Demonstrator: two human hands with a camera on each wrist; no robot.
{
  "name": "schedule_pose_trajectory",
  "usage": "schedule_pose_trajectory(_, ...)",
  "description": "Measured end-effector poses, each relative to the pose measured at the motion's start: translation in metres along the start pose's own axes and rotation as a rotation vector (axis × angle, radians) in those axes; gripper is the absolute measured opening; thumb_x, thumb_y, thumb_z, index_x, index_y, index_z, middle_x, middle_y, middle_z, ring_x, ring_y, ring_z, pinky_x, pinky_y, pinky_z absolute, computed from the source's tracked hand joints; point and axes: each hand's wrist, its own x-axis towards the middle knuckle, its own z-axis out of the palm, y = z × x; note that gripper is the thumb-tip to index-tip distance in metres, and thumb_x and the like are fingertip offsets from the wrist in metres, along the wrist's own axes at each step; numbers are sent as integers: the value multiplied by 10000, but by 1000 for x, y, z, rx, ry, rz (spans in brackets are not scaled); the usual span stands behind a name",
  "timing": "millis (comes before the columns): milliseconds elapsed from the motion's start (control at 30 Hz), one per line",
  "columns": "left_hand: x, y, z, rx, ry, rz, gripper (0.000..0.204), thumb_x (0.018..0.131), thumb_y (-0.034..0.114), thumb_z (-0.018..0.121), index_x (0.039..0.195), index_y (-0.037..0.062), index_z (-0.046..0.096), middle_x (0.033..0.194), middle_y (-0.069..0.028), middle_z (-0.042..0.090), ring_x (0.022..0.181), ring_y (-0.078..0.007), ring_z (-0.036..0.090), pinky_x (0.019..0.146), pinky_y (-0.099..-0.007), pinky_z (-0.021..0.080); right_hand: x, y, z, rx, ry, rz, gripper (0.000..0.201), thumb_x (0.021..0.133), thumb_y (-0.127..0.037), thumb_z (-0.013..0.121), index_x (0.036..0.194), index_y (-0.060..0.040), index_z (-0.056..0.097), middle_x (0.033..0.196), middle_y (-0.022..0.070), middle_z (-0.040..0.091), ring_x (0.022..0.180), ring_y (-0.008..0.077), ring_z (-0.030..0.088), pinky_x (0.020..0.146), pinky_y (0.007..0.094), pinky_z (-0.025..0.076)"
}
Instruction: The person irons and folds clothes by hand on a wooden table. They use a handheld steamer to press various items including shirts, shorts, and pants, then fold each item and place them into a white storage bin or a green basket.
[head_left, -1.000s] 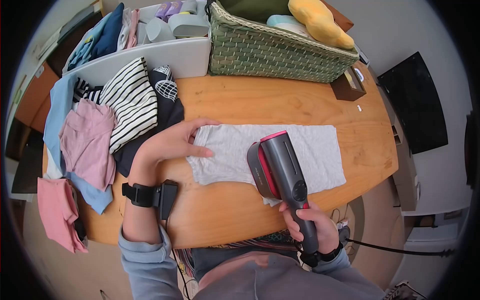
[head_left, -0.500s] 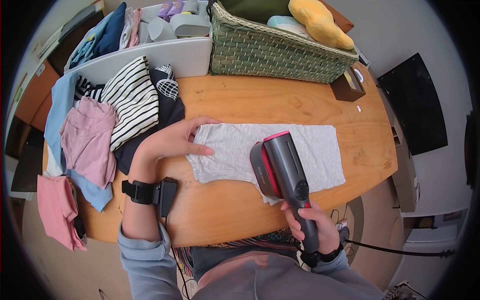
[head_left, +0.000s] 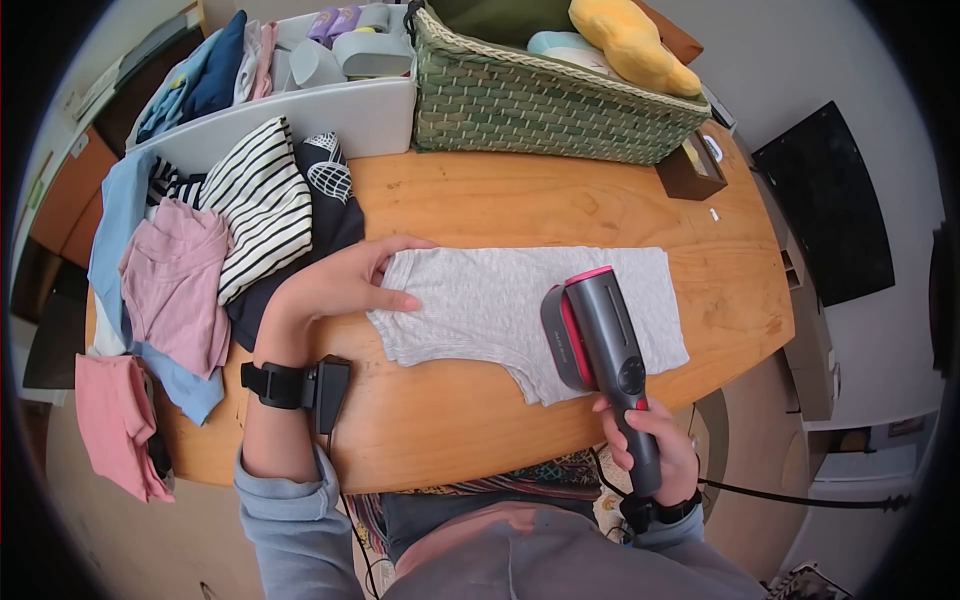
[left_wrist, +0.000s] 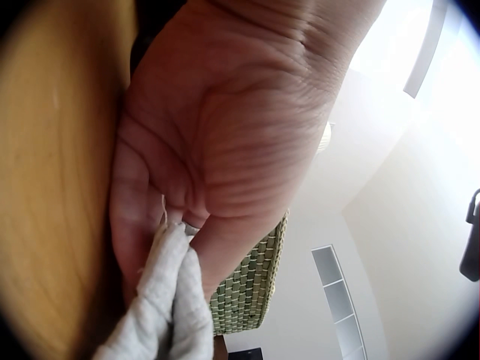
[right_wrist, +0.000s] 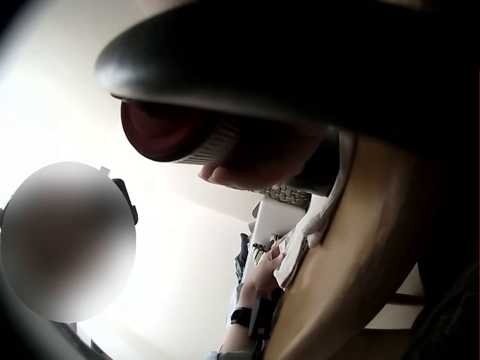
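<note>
A folded light grey garment [head_left: 460, 310] lies flat on the wooden table, its curved edge toward the person. My left hand [head_left: 335, 285] pinches its left end, thumb on top and fingers behind; in the left wrist view the cloth [left_wrist: 176, 300] runs between thumb and fingers. By its handle my right hand [head_left: 655, 445] grips a dark grey and pink handheld garment steamer [head_left: 605, 330], whose head overlaps the right half of the garment. Up close in the right wrist view, the steamer [right_wrist: 210, 67] is dark and covers part of the right hand's fingers [right_wrist: 255, 169].
A striped top [head_left: 265, 210], a pink top [head_left: 175, 280] and other clothes lie at the left. Behind stand a white bin [head_left: 340, 115] of clothes and a green woven basket [head_left: 540, 105] with a yellow plush. A small brown box [head_left: 690, 172] sits at the back right.
The steamer and my right hand have moved to the right over the garment, uncovering more of its middle and curved front edge. The left hand keeps its pinch on the left end.
</note>
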Motion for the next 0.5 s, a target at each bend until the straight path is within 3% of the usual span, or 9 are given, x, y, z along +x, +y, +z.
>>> schedule_pose_trajectory(500, -1, 1, 1, 4, 10, -35, 639, 779, 29, 721, 1341, 45, 416, 1158, -60, 536, 1027, -122, 503, 876, -255, 445, -26, -9, -43, 4, 316, -260, 352, 888, -249, 504, 1080, 45, 505, 642, 21, 457, 473, 83, 422, 443, 204, 335)
